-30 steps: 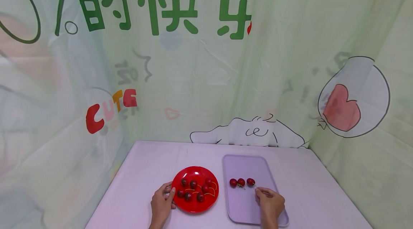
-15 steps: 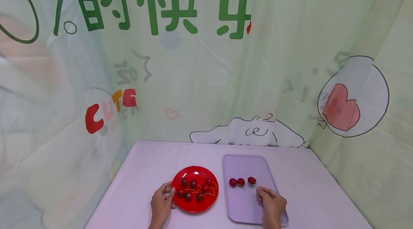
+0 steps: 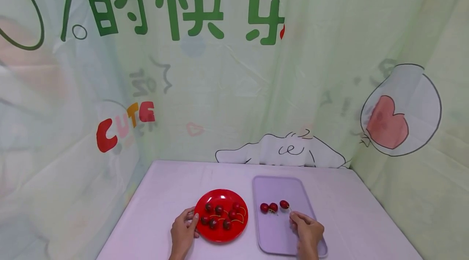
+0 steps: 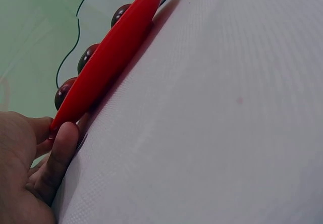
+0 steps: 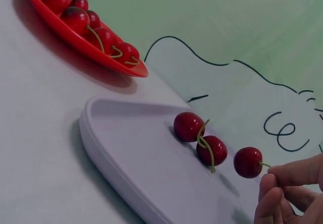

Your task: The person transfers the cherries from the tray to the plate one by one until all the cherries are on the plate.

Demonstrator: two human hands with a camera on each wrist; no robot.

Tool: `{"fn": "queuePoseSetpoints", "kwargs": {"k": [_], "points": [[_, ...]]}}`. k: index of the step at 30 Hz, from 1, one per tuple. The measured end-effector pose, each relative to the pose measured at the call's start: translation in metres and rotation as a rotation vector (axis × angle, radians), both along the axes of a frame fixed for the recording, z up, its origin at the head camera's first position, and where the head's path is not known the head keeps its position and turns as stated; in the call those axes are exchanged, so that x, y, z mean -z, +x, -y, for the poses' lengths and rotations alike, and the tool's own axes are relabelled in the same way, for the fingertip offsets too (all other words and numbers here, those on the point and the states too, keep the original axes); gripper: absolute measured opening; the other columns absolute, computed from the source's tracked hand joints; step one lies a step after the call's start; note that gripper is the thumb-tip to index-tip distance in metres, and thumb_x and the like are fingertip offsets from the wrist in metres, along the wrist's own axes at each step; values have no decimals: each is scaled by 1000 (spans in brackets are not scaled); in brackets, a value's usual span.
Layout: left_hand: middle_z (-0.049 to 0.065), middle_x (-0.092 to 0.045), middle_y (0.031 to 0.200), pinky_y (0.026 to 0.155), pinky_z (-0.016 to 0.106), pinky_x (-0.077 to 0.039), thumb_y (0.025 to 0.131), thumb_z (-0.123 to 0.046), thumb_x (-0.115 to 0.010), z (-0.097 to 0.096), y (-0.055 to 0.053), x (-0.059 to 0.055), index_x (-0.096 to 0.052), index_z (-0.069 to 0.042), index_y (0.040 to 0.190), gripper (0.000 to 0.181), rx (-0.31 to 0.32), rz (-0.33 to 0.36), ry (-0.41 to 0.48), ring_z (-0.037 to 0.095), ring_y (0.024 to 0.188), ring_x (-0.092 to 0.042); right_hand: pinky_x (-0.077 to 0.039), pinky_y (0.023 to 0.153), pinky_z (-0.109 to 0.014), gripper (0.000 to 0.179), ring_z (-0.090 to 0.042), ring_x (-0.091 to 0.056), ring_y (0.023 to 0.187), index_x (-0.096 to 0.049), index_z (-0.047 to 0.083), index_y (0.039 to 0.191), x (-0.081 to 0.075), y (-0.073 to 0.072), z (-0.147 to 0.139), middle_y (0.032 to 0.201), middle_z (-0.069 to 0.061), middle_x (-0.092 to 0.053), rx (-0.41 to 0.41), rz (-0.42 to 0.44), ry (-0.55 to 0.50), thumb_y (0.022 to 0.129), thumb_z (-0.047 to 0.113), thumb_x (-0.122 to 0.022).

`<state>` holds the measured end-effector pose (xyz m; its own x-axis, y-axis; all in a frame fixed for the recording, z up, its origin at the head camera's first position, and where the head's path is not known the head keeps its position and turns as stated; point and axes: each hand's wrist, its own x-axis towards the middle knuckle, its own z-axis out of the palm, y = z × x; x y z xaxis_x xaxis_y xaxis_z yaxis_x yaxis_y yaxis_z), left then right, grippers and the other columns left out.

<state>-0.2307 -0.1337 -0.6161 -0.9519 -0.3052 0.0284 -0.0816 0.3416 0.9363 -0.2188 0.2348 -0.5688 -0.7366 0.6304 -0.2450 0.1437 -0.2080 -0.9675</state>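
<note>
In the head view my left hand (image 3: 183,229) pinches the left rim of a round red plate (image 3: 220,236), thumb on the near side. Several dark red cherries (image 3: 213,223) with stems lie on the plate. My right hand (image 3: 307,227) holds one cherry (image 5: 248,162) by its thin green stem, between thumb and forefinger. That cherry hangs slightly above a lilac tray (image 3: 280,237), to the right of two other cherries (image 5: 211,150) resting side by side on it. The left wrist view shows the plate (image 4: 108,57) edge-on with the left hand's fingers at its rim.
The tray stands just right of the plate on a table with a pale cloth (image 3: 172,182). Printed curtains (image 3: 234,89) enclose the table at the back and on both sides.
The cherry in my right hand has risen slightly from beside the other two and shifted a little right, then back left. My left hand and the plate stay put.
</note>
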Motion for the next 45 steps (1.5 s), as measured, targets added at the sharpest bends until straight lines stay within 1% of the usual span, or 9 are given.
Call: {"fn": "queuePoseSetpoints", "kwargs": {"k": [5, 8, 11, 17, 22, 29, 36, 41, 45], "points": [[18, -77, 114, 55, 22, -59, 108, -16, -71, 1, -2, 0, -67, -3, 144, 39, 9, 1, -3, 15, 53, -67, -56, 53, -21, 9, -6, -66, 58, -85, -6, 99, -4, 0, 1, 64, 4, -75, -17, -5, -6, 95, 2, -82], [18, -77, 114, 54, 22, -59, 108, -15, -70, 2, -3, 0, -67, -3, 144, 38, 16, 5, 1, 14, 54, -66, -56, 53, -20, 5, -6, -67, 58, -85, -2, 94, -6, 1, 1, 63, 5, -74, -25, -5, -20, 95, 2, -82], [19, -78, 114, 54, 23, -59, 108, -14, -70, 2, -3, 0, -67, -2, 144, 38, 23, 2, -3, 13, 53, -66, -57, 53, -20, 7, -5, -68, 58, -86, 1, 90, -6, 2, 1, 64, 5, -75, -40, -10, -40, 95, 1, -81], [20, -78, 117, 56, 23, -61, 107, -15, -71, 1, -1, 2, -68, -5, 144, 38, 5, 7, -9, 14, 53, -66, -57, 54, -20, 5, -5, -69, 59, -86, -1, 94, -7, 2, 2, 65, 5, -76, -53, -6, -57, 95, 1, -81], [19, -78, 118, 58, 23, -61, 107, -16, -72, -1, -1, 4, -68, -6, 144, 39, -13, 5, -20, 14, 54, -67, -56, 53, -19, 12, -3, -68, 58, -86, 7, 85, -5, 2, 3, 63, 6, -75, -64, -15, -65, 94, 0, -82], [19, -78, 117, 58, 23, -61, 107, -16, -72, 0, -1, 3, -68, -6, 144, 39, -5, 2, -13, 14, 54, -67, -56, 52, -19, 12, -3, -69, 57, -86, 6, 85, -5, 1, 5, 63, 8, -75, -76, -36, -76, 93, -1, -82], [20, -78, 115, 55, 23, -60, 107, -14, -71, 1, -2, 3, -67, -2, 144, 38, 16, 0, -8, 14, 53, -66, -56, 54, -19, 18, -2, -69, 58, -86, 12, 81, -6, 3, 6, 64, 9, -75, -94, -41, -68, 94, 1, -82], [19, -78, 116, 55, 23, -60, 107, -14, -72, 0, -1, 3, -68, -4, 143, 38, 6, 2, -13, 14, 53, -66, -56, 55, -19, 14, -2, -69, 60, -87, 10, 85, -8, 3, 8, 66, 8, -76, -114, -40, -61, 94, 1, -83], [20, -78, 117, 57, 22, -60, 107, -16, -72, 0, 0, 2, -68, -5, 143, 38, -1, 1, -18, 15, 53, -67, -56, 56, -20, 6, -4, -69, 61, -87, 5, 92, -11, 3, 10, 68, 6, -77, -123, -21, -59, 95, 1, -83]]}}
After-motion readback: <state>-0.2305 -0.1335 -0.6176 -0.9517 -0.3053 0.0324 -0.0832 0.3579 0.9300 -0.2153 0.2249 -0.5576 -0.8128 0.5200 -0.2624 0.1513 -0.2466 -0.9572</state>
